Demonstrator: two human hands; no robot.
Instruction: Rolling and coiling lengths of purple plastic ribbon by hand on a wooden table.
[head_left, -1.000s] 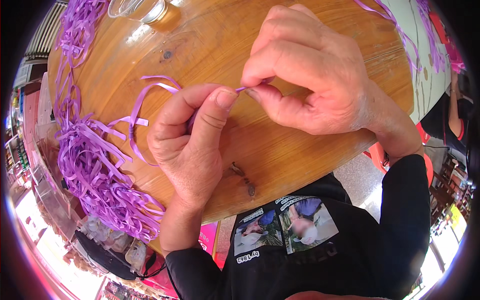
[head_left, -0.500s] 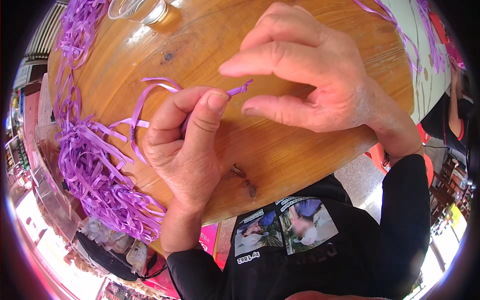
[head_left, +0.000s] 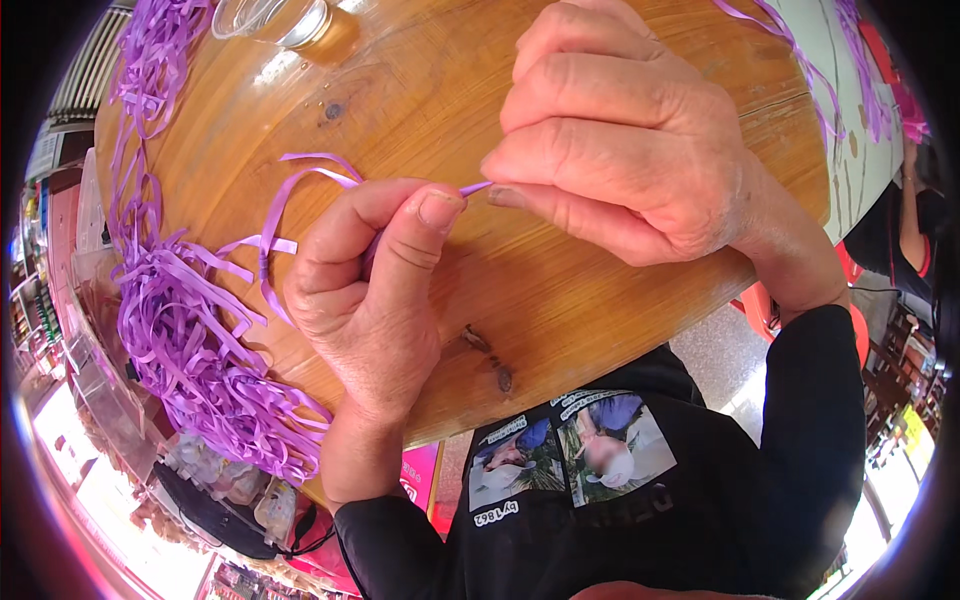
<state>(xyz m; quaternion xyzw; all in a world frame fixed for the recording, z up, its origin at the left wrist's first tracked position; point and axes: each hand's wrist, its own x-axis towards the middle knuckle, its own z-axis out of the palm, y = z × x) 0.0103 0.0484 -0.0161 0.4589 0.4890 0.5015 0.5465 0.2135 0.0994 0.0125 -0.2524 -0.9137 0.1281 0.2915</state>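
Note:
A thin purple ribbon [head_left: 474, 188] runs between my two hands above the table. My left hand [head_left: 375, 275] pinches it between thumb and forefinger, and a short rolled length sticks out past the thumb tip. On that end, the thumb and fingers of my right hand [head_left: 630, 150] are closed, hiding the tip. Behind my left hand, a loop of purple ribbon [head_left: 272, 225] curves out over the wood. To the left, a large tangled heap of purple ribbons [head_left: 195, 340] lies along the table's edge.
The round wooden table [head_left: 540, 330] fills most of the view. A clear plastic cup [head_left: 290, 22] lies at the far left, near more purple ribbon [head_left: 165, 60]. Ribbons also hang at the far right, over a pale surface [head_left: 862, 165]. Another person's arm [head_left: 910, 220] shows beyond it.
My right hand has closed from a spread thumb and forefinger onto the ribbon's end. My left hand has barely moved.

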